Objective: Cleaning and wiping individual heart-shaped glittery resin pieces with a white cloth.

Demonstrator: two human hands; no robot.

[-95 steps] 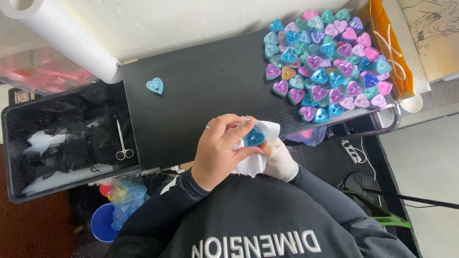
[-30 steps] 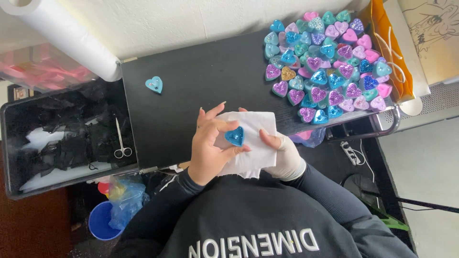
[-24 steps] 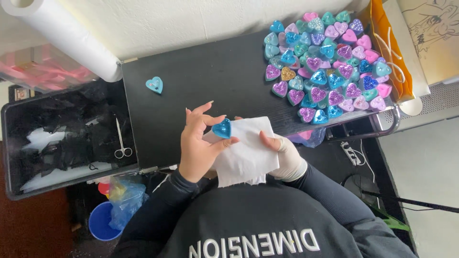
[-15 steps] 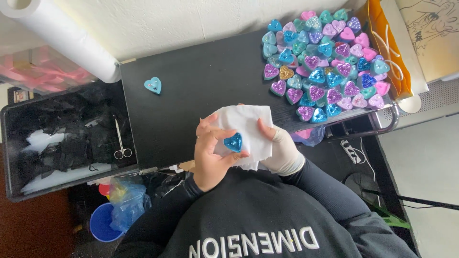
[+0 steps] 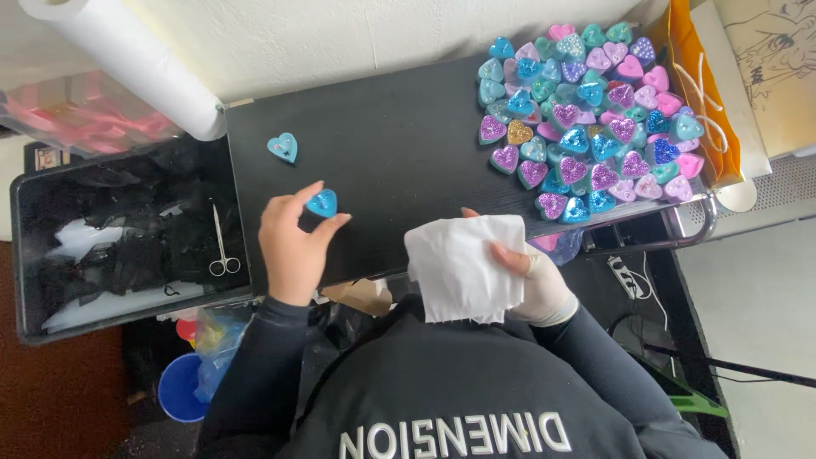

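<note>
Blue glittery heart-shaped resin piece (image 5: pixel 322 203) sat pinched in left hand (image 5: pixel 293 246) fingertips, above black table (image 5: pixel 391 144) near front-left edge. Right hand (image 5: pixel 531 276), gloved, clutched white paper wipe (image 5: pixel 463 268). Heart looked light, rigid, slick; edges safest to grip.

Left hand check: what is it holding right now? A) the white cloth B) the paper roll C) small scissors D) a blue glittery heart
D: the left hand pinches a blue glittery heart between fingertips, while the white cloth lies in the right hand.
</note>
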